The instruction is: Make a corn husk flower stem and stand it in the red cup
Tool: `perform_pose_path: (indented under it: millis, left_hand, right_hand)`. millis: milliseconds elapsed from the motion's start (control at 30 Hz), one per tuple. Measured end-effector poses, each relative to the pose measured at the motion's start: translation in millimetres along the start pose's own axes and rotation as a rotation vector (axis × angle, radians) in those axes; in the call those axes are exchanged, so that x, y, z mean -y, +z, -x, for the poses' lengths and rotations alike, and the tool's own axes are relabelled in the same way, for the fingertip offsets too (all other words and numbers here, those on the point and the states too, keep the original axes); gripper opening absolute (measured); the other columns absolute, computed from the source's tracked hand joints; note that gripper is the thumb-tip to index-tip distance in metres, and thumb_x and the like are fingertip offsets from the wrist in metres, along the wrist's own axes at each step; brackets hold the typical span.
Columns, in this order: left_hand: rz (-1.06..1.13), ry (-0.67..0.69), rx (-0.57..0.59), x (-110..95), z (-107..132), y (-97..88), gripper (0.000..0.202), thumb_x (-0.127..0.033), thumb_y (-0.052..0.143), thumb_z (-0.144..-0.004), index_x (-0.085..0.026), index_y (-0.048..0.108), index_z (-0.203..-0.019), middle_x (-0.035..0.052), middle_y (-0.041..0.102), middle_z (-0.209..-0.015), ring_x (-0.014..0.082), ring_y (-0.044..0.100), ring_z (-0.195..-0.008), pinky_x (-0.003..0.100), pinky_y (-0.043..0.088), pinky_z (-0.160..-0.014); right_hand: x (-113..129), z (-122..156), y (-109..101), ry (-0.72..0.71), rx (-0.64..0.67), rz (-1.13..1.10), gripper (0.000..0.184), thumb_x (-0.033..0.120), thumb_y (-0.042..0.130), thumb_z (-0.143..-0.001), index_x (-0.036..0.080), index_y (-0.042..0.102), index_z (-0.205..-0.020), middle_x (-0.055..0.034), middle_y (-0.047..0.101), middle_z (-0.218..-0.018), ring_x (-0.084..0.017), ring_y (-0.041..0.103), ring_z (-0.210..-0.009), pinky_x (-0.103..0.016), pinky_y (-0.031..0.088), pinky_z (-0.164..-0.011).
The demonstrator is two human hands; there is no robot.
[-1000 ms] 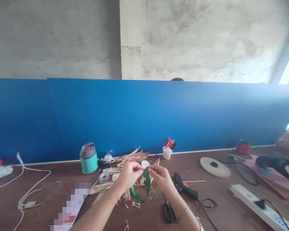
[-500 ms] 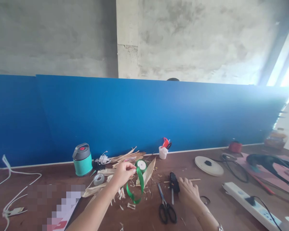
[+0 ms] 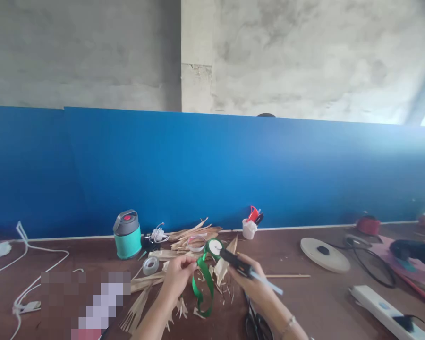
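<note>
The left hand (image 3: 177, 277) is closed, pinching a green satin ribbon (image 3: 203, 288) that loops at six o'clock, seemingly uncut from its spool (image 3: 214, 248). The right hand (image 3: 251, 285) grips a hot glue gun (image 3: 235, 262); dried husk strips (image 3: 138, 307) lie loose on the surface (image 3: 290, 302).

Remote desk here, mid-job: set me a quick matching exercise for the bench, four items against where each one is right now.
Items:
1. glue gun
2. green ribbon
3. tape roll
4. scissors

Places:
A. on the table, below the right forearm
B. gripped in the right hand
C. hanging in a loop from the left hand
D. beside dry leaf strips

Pairs: 1-B, 2-C, 3-D, 4-A
</note>
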State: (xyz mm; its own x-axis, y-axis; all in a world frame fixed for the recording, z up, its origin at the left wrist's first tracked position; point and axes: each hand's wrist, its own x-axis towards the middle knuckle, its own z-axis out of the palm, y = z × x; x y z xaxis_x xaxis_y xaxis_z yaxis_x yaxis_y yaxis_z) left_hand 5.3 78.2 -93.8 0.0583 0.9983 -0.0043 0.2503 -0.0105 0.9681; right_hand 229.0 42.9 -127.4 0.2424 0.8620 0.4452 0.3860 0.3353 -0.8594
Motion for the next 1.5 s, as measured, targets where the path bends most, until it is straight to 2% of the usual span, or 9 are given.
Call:
perform_pose_path:
  millis: [67, 133, 200, 300, 833, 1000, 1500]
  left_hand:
    - [-0.004, 0.006, -0.002, 3.4, 1.6, -0.1, 0.022, -0.033, 0.06, -0.062, -0.014, 0.068, -0.071, 0.0029, 0.065, -0.062, 0.0186, 0.058, -0.06, 0.028, 0.043, -0.059]
    - [-0.015, 0.012, -0.001, 5.1, 2.7, -0.2, 0.022, -0.032, 0.06, -0.061, -0.014, 0.069, -0.07, 0.0034, 0.065, -0.063, 0.0197, 0.059, -0.063, 0.029, 0.043, -0.06]
    - [-0.03, 0.016, -0.002, 4.7, 3.4, 0.1, 0.022, -0.032, 0.06, -0.061, -0.015, 0.07, -0.071, 0.0037, 0.066, -0.065, 0.0204, 0.059, -0.065, 0.029, 0.043, -0.061]
    - [-0.054, 0.015, -0.008, 1.6, 3.9, 1.9, 0.022, -0.032, 0.059, -0.063, -0.015, 0.071, -0.072, 0.0038, 0.067, -0.066, 0.021, 0.06, -0.066, 0.03, 0.044, -0.064]
    - [-0.098, 0.017, 0.007, -4.0, 7.1, 6.2, 0.023, -0.031, 0.059, -0.065, -0.014, 0.071, -0.075, 0.0052, 0.068, -0.068, 0.021, 0.06, -0.065, 0.029, 0.041, -0.061]
    - [-0.095, 0.015, 0.012, -1.8, 6.5, 6.9, 0.023, -0.03, 0.058, -0.066, -0.013, 0.071, -0.075, 0.0044, 0.067, -0.064, 0.0198, 0.058, -0.062, 0.028, 0.04, -0.06]
    - [-0.084, 0.031, 0.01, 0.7, 4.5, 5.4, 0.025, -0.033, 0.06, -0.065, -0.014, 0.071, -0.076, 0.0032, 0.067, -0.065, 0.0185, 0.056, -0.061, 0.028, 0.039, -0.06]
  right_hand:
    - [9.6, 3.9, 18.5, -0.076, 0.101, 0.069, 0.015, 0.033, 0.065, -0.071, 0.019, 0.061, -0.067, 0.0007, 0.06, -0.061, -0.016, 0.054, -0.059, -0.024, 0.042, -0.055]
    - [16.7, 6.8, 26.7, -0.139, 0.212, 0.135, 0.014, 0.027, 0.061, -0.074, 0.019, 0.058, -0.063, 0.0002, 0.058, -0.063, -0.014, 0.053, -0.059, -0.023, 0.04, -0.055]
    - [20.8, 8.8, 27.9, -0.168, 0.288, 0.17, 0.011, 0.019, 0.058, -0.074, 0.018, 0.056, -0.063, -0.0003, 0.058, -0.066, -0.014, 0.052, -0.06, -0.022, 0.039, -0.056]
    - [22.5, 11.3, 25.8, -0.163, 0.327, 0.179, 0.008, 0.011, 0.056, -0.07, 0.018, 0.056, -0.066, -0.0007, 0.057, -0.069, -0.015, 0.053, -0.063, -0.022, 0.038, -0.058]
    - [21.6, 14.8, 26.0, -0.151, 0.326, 0.179, 0.01, 0.012, 0.056, -0.069, 0.019, 0.054, -0.063, -0.0008, 0.055, -0.07, -0.015, 0.052, -0.064, -0.023, 0.038, -0.058]
    - [18.9, 14.1, 26.5, -0.16, 0.319, 0.182, 0.013, 0.015, 0.056, -0.073, 0.019, 0.052, -0.061, -0.0005, 0.054, -0.069, -0.015, 0.052, -0.063, -0.023, 0.037, -0.058]
    - [20.2, 14.8, 26.4, -0.164, 0.291, 0.177, 0.014, 0.016, 0.058, -0.073, 0.019, 0.053, -0.061, 0.0004, 0.054, -0.067, -0.014, 0.05, -0.061, -0.022, 0.037, -0.057]
